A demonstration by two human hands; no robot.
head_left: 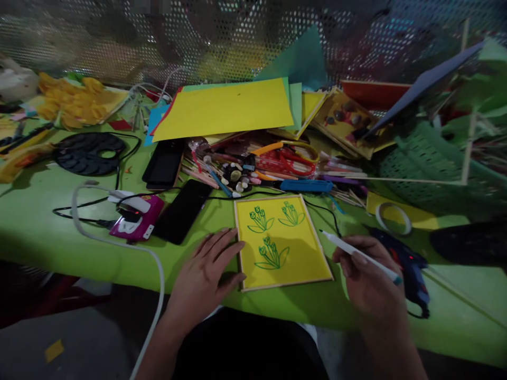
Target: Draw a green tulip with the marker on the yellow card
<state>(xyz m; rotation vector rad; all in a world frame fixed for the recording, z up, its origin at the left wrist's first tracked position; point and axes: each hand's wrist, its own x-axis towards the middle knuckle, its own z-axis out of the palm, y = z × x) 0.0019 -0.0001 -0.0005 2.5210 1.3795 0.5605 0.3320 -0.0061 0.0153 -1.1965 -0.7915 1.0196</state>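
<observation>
A yellow sheet in a thin wooden frame [304, 253] lies flat on the green table. It bears three green line drawings of tulips [292, 214], two at the top and one lower left. My left hand [212, 264] rests at the frame's left edge, fingers stretched out and fingertips touching it. To the right of the frame my right hand [368, 269] is closed around a white marker [356, 254]. The marker's dark tip points up and left, just off the frame's right edge.
Left of the frame are a black phone [184, 211] and a pink power adapter [138, 217] with a white cable [158, 264]. Behind lie scissors [299, 158], a blue cutter [304, 185] and yellow paper [225, 108]. A glue gun [410, 269], tape roll [393, 218] and green basket [423, 158] stand right.
</observation>
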